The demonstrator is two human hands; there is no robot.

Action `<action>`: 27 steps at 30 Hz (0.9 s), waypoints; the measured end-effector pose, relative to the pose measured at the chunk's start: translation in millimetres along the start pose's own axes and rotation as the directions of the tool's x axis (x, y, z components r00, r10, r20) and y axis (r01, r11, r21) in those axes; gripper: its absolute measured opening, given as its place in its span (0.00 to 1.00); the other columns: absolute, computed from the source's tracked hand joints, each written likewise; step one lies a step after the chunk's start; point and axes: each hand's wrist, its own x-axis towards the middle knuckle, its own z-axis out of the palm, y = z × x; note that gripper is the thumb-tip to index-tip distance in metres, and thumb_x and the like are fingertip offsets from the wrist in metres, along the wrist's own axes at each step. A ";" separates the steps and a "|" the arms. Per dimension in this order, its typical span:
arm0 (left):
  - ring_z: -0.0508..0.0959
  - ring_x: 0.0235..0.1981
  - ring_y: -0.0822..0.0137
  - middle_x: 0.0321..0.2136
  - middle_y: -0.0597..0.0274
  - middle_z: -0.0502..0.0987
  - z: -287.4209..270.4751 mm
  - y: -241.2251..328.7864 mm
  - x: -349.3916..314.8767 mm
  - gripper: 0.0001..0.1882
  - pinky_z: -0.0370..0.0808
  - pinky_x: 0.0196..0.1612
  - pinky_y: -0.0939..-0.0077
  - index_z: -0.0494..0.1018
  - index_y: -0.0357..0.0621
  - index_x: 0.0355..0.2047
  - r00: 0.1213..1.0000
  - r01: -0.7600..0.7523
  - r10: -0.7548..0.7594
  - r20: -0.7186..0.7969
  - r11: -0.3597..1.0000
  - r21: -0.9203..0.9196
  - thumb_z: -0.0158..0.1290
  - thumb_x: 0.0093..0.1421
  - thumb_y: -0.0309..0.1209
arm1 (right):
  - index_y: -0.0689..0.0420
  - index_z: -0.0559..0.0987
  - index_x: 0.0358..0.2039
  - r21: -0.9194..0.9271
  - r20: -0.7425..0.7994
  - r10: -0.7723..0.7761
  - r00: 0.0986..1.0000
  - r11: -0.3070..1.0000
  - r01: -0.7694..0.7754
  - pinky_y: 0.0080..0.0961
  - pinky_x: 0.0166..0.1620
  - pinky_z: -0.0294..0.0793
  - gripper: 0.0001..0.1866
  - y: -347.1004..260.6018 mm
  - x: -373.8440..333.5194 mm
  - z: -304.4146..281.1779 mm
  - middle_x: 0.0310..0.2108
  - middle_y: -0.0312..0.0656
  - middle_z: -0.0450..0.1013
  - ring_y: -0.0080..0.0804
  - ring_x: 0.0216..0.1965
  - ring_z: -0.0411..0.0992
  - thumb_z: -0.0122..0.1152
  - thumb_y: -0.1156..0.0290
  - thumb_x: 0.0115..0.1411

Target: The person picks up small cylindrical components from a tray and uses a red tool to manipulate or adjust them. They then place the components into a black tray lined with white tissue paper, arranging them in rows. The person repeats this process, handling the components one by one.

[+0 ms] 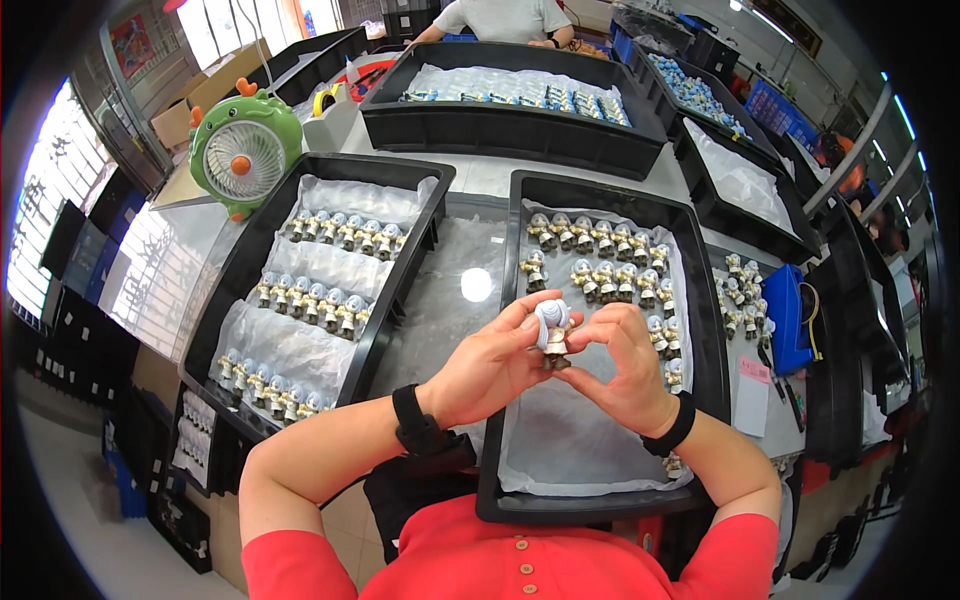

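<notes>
Over the right tray [700, 300] of figurines, both hands' fingers [520, 318] pinch 1 figurine [552, 333].

The figurine [552, 333] has a pale blue-grey head and a tan body, as do the rows of figurines [610, 270] on white foam in the black tray [598, 190]. The desk fan [245, 148] is green with orange horns. The person wears a red shirt [500, 555] and black wristbands [415, 420].

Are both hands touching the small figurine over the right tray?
Touching. The head view shows the left hand and right hand both pinching the white-headed figurine with their fingertips, held above the black tray.
</notes>
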 end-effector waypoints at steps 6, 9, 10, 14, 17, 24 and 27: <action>0.64 0.58 0.57 0.61 0.52 0.57 -5.6 -0.7 2.0 0.25 0.60 0.60 0.58 0.46 0.47 0.64 1.000 0.006 -0.006 0.005 1.000 -0.030 0.36 0.69 0.36 | 0.53 0.73 0.33 0.000 -0.012 0.017 1.000 1.000 -0.017 0.33 0.42 0.66 0.19 -3.5 2.6 -0.8 0.34 0.37 0.70 0.38 0.38 0.67 0.71 0.77 0.39; 0.64 0.58 0.58 0.61 0.52 0.57 -5.3 -0.5 1.9 0.25 0.60 0.60 0.59 0.47 0.47 0.63 1.000 0.005 -0.004 0.011 0.999 -0.039 0.36 0.69 0.36 | 0.54 0.73 0.33 0.024 -0.009 0.036 0.999 0.999 -0.035 0.33 0.42 0.66 0.19 -4.6 3.7 -1.1 0.34 0.37 0.70 0.38 0.38 0.67 0.71 0.77 0.40; 0.64 0.58 0.58 0.61 0.52 0.57 -4.8 -0.2 1.6 0.25 0.60 0.60 0.59 0.47 0.47 0.63 1.000 0.003 -0.003 0.013 0.999 -0.041 0.36 0.69 0.36 | 0.54 0.74 0.33 0.028 -0.009 0.037 0.999 0.999 -0.036 0.33 0.42 0.66 0.19 -4.2 3.0 -1.1 0.34 0.37 0.70 0.38 0.38 0.67 0.71 0.77 0.40; 0.64 0.59 0.58 0.61 0.51 0.57 -4.7 1.0 1.8 0.25 0.60 0.60 0.59 0.47 0.46 0.63 1.000 0.009 -0.008 0.015 0.999 -0.036 0.36 0.69 0.36 | 0.54 0.73 0.33 0.038 -0.014 0.041 0.999 0.998 -0.041 0.33 0.42 0.66 0.19 -2.2 0.6 -0.2 0.34 0.39 0.71 0.39 0.38 0.67 0.72 0.76 0.40; 0.64 0.59 0.58 0.60 0.52 0.59 -4.0 1.8 1.5 0.24 0.61 0.59 0.60 0.48 0.47 0.63 1.000 0.002 -0.001 0.009 0.999 -0.035 0.36 0.69 0.36 | 0.55 0.73 0.34 0.023 -0.016 0.064 0.998 0.998 -0.064 0.34 0.43 0.66 0.20 -2.4 1.3 -0.3 0.34 0.39 0.71 0.39 0.38 0.68 0.72 0.76 0.40; 0.66 0.57 0.59 0.58 0.54 0.62 -3.8 2.4 2.1 0.23 0.61 0.59 0.61 0.50 0.45 0.61 0.999 -0.031 0.032 0.022 0.999 -0.040 0.38 0.68 0.35 | 0.56 0.71 0.37 -0.010 -0.023 0.052 0.998 0.999 -0.052 0.33 0.43 0.67 0.25 0.1 0.2 0.4 0.35 0.42 0.69 0.40 0.38 0.68 0.74 0.76 0.37; 0.66 0.57 0.59 0.58 0.54 0.62 -4.0 0.7 2.1 0.23 0.62 0.59 0.61 0.51 0.45 0.59 0.999 -0.038 0.038 -0.016 0.999 -0.031 0.42 0.67 0.34 | 0.55 0.71 0.37 -0.010 -0.030 0.037 0.999 0.999 -0.037 0.33 0.42 0.66 0.25 -4.4 -0.3 0.7 0.35 0.41 0.69 0.40 0.38 0.67 0.74 0.76 0.37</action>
